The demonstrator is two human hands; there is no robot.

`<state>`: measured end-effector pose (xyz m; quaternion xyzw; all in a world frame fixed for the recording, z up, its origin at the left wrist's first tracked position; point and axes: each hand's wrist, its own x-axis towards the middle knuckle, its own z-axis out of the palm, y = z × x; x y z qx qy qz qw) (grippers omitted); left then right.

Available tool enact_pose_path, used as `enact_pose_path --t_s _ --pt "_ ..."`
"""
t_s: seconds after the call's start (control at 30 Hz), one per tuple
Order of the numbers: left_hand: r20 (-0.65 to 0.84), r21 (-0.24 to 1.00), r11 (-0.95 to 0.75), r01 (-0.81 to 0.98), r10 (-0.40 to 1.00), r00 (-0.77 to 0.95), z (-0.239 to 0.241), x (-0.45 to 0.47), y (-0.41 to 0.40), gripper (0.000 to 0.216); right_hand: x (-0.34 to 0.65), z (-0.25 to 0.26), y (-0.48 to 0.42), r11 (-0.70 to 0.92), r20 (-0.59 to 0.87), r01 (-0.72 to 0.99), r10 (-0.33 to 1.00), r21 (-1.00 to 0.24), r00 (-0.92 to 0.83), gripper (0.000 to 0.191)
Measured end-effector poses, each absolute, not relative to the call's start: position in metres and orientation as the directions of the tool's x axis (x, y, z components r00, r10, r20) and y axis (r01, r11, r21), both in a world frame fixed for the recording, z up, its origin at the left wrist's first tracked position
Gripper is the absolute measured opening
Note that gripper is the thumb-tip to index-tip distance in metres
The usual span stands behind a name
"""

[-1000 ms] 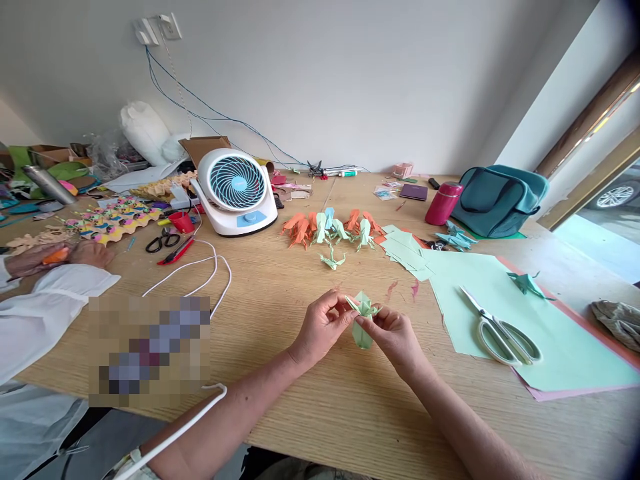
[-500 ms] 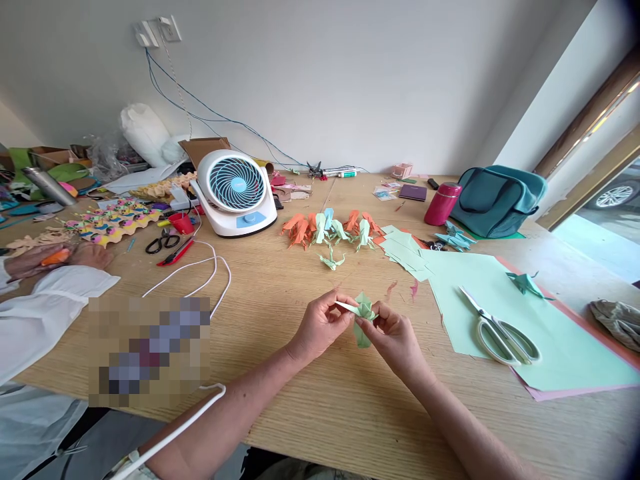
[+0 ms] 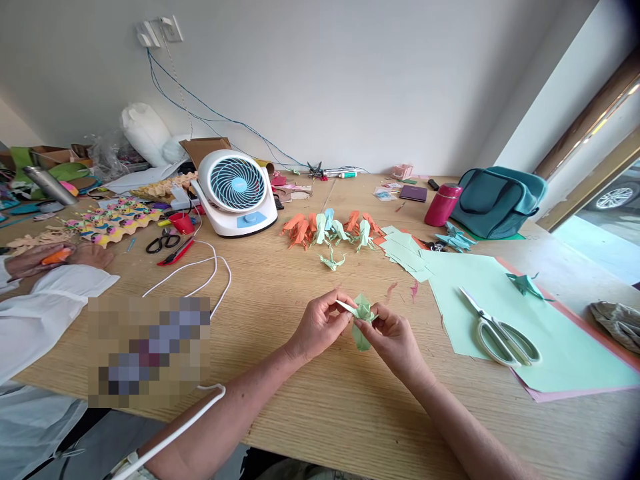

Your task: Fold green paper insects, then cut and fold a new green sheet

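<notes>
Paper figure half-hidden by hands

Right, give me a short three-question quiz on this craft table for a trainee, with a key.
1. True or false: both the left hand and the right hand pinch the pale green folded paper figure.
2. Multiple choice: the large scissors lie on A) bare wood, B) the light green paper sheet, C) the teal bag.
3. Fill in: the row of orange and green paper figures stands to the right of the white desk ____.

Key: 1 true; 2 B; 3 fan.
</notes>
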<state>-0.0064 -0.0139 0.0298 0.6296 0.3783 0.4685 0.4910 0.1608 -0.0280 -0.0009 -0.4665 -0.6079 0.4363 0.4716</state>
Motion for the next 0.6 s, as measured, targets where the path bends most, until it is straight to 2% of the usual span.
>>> enact_pose_path --t_s 0.13,0.3,0.43,0.6 --pt "0.186 0.977 -0.204 0.054 0.952 0.244 0.03 -0.0063 -0.0163 0.009 0.158 0.0052 -0.0327 0.295 0.274 0.301 0.955 -0.907 -0.111 0.019" --pt "0.28 0.935 -0.313 0.168 0.94 0.194 0.0267 -0.0077 -0.0133 0.009 0.1575 0.006 -0.0329 0.325 0.314 0.314 0.945 -0.892 -0.087 0.022" --pt "0.253 0.95 -0.288 0.124 0.938 0.238 0.029 -0.0108 -0.0096 0.008 0.1584 0.0011 -0.0297 0.263 0.248 0.154 0.963 -0.953 -0.108 0.026" --pt "0.229 0.965 -0.255 0.062 0.934 0.274 0.0284 -0.0122 -0.0075 0.005 0.1568 0.0072 -0.0279 0.006 0.035 -0.14 0.979 -0.99 -0.203 0.035"
